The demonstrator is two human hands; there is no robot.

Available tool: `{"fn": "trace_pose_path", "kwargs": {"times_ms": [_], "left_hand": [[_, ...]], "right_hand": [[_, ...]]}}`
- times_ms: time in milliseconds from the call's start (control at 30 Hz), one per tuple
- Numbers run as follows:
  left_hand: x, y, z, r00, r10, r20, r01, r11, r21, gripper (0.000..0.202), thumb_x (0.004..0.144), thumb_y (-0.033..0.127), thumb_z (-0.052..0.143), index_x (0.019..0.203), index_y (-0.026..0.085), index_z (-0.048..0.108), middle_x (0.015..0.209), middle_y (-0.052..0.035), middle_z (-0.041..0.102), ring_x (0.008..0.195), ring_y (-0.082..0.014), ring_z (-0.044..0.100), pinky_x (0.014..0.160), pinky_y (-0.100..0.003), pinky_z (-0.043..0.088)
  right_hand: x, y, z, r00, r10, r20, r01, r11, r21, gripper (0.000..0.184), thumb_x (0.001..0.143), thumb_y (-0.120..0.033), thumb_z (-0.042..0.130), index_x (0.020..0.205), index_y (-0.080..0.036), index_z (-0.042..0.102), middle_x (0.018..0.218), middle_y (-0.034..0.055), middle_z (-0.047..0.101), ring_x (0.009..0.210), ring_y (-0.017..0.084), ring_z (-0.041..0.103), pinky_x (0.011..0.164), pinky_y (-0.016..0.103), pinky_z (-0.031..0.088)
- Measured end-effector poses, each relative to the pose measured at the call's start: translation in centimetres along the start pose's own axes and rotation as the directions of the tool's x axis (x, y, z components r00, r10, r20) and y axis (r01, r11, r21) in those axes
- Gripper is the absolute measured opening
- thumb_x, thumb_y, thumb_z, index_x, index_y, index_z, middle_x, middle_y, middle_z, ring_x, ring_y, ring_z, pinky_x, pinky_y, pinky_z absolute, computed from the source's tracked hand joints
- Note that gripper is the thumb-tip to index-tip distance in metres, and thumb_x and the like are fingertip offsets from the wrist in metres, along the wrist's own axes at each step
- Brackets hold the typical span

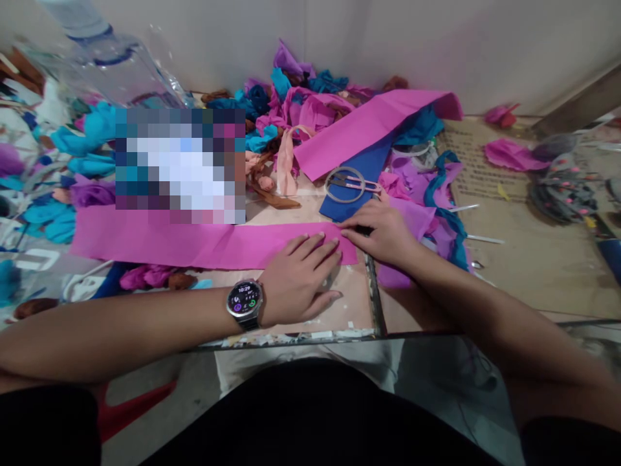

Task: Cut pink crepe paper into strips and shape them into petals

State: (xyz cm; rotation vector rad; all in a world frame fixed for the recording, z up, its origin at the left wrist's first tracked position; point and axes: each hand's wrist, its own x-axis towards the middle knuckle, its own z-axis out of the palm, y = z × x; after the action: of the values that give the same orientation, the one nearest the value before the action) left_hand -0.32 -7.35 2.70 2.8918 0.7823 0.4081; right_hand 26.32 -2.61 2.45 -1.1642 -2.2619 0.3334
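A long pink strip of paper or cloth (204, 243) lies across the worktop in front of me. My left hand (301, 278), with a watch on the wrist, rests flat on the strip near its right end, fingers spread. At the strip's upper right edge, my right hand (383, 230) pinches the material between thumb and fingers. Just above my right hand, a pair of small snips (359, 184) and a grey ring (330, 188) lie on a dark blue piece (342, 206). A second pink strip (378, 126) slants behind them.
Crumpled coloured flowers and scraps (262, 103) pile up at the back and left. A clear plastic bottle (130, 71) stands at the back left beside a pixelated patch. Cardboard (514, 259) covers the right side, with a dark flecked bundle (563, 194) on it.
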Motion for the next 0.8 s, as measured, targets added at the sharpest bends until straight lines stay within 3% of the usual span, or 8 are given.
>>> {"fn": "trace_pose_path", "kwargs": {"times_ms": [500,800], "left_hand": [[-0.05,0.10,0.05,1.000,-0.007,0.024,0.007,1.000,0.005,0.071,0.107,0.060,0.047,0.155,0.009,0.056,0.162,-0.0193,0.056,0.151,-0.0433,0.051,0.119,-0.061,0.043],[0.02,0.00,-0.19,1.000,-0.001,0.026,0.000,1.000,0.009,0.069,0.108,0.059,0.044,0.155,0.010,0.056,0.163,-0.0178,0.056,0.150,-0.0421,0.052,0.118,-0.060,0.042]], "right_hand": [[0.08,-0.74,0.35,1.000,0.029,0.008,-0.029,1.000,-0.005,0.012,0.096,-0.031,0.076,0.097,-0.024,0.086,0.093,0.0072,0.085,0.090,0.028,0.071,0.088,0.048,0.053],[0.07,-0.75,-0.25,0.998,0.014,0.068,-0.019,0.998,0.068,0.031,0.091,-0.011,0.059,0.104,-0.024,0.084,0.097,0.0061,0.084,0.093,0.027,0.069,0.089,0.047,0.050]]}}
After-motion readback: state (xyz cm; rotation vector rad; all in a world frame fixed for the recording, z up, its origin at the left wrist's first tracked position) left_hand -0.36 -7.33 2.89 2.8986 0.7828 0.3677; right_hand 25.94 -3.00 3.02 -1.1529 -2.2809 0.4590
